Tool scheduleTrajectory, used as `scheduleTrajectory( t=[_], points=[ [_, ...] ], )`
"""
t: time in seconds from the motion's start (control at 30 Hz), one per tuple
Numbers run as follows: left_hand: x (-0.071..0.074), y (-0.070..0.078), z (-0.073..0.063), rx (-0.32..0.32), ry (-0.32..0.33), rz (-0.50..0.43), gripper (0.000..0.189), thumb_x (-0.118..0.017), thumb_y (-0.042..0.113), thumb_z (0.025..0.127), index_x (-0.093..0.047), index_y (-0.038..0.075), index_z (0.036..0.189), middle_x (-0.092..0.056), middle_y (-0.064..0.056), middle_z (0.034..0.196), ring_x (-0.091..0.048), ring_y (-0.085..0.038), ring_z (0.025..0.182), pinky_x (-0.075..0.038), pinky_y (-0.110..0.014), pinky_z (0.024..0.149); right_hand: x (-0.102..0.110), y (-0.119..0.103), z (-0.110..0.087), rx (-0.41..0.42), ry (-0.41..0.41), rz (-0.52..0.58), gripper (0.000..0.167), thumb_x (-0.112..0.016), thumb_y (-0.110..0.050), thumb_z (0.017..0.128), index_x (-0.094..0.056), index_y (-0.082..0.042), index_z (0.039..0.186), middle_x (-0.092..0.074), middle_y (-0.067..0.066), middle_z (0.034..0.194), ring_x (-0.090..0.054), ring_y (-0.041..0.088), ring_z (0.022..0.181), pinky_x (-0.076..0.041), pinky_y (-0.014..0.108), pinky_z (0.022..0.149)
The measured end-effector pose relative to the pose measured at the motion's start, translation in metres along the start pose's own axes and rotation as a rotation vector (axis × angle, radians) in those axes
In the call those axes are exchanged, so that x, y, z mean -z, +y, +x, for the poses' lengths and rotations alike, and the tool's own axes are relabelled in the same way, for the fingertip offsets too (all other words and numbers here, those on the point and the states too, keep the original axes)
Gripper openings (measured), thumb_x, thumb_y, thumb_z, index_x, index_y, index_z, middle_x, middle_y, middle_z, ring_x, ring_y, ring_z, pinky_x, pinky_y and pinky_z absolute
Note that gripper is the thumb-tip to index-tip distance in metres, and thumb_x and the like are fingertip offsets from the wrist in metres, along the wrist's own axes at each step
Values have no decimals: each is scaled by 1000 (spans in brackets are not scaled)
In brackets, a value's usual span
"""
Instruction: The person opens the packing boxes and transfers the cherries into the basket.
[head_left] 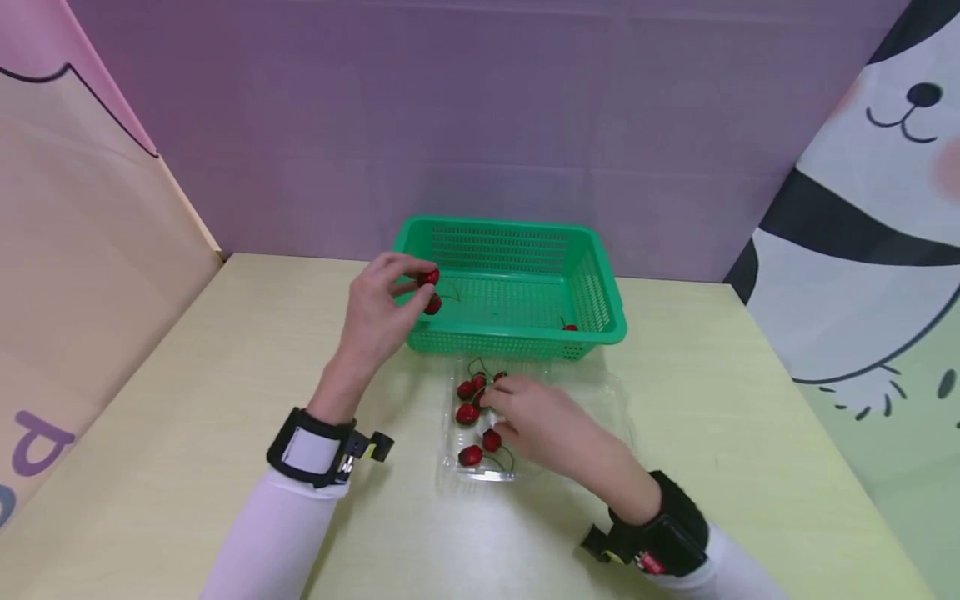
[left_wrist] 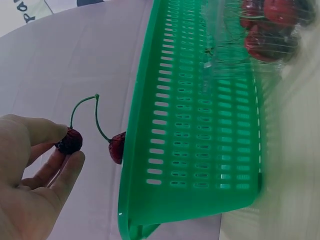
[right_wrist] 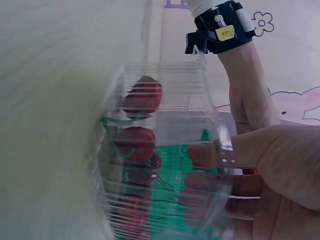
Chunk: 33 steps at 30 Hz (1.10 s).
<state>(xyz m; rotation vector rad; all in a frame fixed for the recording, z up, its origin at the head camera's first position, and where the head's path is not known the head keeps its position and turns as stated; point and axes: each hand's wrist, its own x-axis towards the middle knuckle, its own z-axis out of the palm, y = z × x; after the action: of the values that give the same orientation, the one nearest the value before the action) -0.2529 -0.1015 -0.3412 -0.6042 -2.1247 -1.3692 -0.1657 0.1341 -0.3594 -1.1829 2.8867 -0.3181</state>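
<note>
Above the left end of a green plastic basket (head_left: 517, 337), my left hand (head_left: 378, 312) pinches a red cherry (left_wrist: 70, 142) between thumb and fingers. A curved green stem (left_wrist: 96, 107) joins it to a second cherry (left_wrist: 117, 148), which hangs by the basket rim. My right hand (head_left: 543, 421) reaches into a clear plastic container (head_left: 532, 473) in front of the basket. Its fingertips are among the cherries (head_left: 467, 414) there, with thumb and forefinger apart. Several red cherries with green stems lie in the container's left part.
One cherry (head_left: 570, 327) lies in the basket near its front right corner. The pale wooden table (head_left: 225, 375) ends at a purple backdrop (head_left: 510, 108) close behind the basket. Printed cloth panels (head_left: 885, 217) stand at both sides.
</note>
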Motion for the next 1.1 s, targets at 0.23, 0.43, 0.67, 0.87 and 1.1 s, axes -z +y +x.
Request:
scheduleTrajectory(
  t=[0.23, 0.43, 0.67, 0.87, 1.1],
  points=[
    [-4, -2, -1, 29, -14, 14, 27, -73, -11, 89, -73, -5, 115, -64, -14, 112, -68, -24, 102, -59, -30, 86, -6, 1, 2, -1, -68, 18, 30, -83, -14, 88, -72, -5, 115, -68, 7, 110, -65, 22, 98, -58, 35, 82],
    [-6, -5, -2, 60, -44, 33, 29, -72, -11, 90, -72, -7, 118, -61, -17, 113, -68, -28, 103, -59, -31, 87, -9, 3, 3, 2, -89, 4, 33, -83, -15, 89, -72, -5, 118, -68, 8, 116, -65, 24, 105, -58, 37, 87],
    [-8, -6, -4, 71, -74, 37, 29, -72, -13, 88, -72, -9, 116, -60, -18, 114, -66, -32, 107, -59, -35, 87, -11, 4, 3, 11, -97, -10, 24, -83, -6, 86, -74, -7, 108, -68, 4, 99, -65, 19, 86, -57, 30, 72],
    [-8, -9, -5, 87, -86, 59, 29, -71, -13, 88, -72, -8, 116, -60, -19, 114, -69, -34, 104, -60, -34, 85, -13, 4, 3, 2, -121, 10, 23, -82, -2, 85, -75, -8, 107, -68, 3, 95, -65, 17, 82, -56, 27, 67],
    [-8, -11, -6, 102, -117, 85, 28, -71, -12, 89, -72, -8, 117, -60, -18, 115, -70, -34, 102, -60, -33, 84, -15, 4, 3, -2, -127, -31, 22, -82, -2, 84, -76, -9, 105, -70, 4, 95, -66, 19, 82, -58, 30, 67]
  ],
)
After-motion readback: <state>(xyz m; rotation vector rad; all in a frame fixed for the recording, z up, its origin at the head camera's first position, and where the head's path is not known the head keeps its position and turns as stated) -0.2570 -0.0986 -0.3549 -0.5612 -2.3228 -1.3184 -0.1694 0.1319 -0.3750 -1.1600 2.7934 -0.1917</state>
